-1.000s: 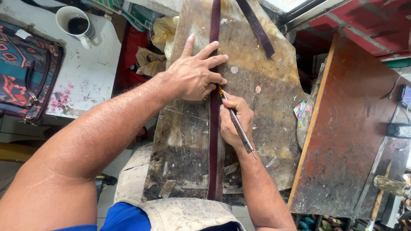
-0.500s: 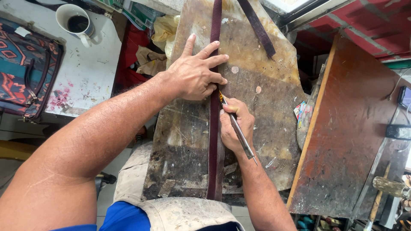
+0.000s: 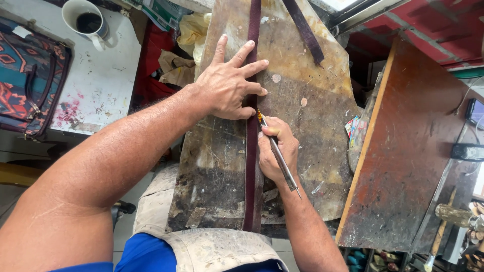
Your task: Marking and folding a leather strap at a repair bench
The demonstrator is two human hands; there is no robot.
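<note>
Dark maroon leather strap lies lengthwise on worn board; left hand flat on strap, fingers spread; right hand fingers clamped on thin metal tool, tip at strap's edge.

White table (stained), red wall

Maroon strap top cut by upper frame edge; knife tip hidden beside left hand.
</note>
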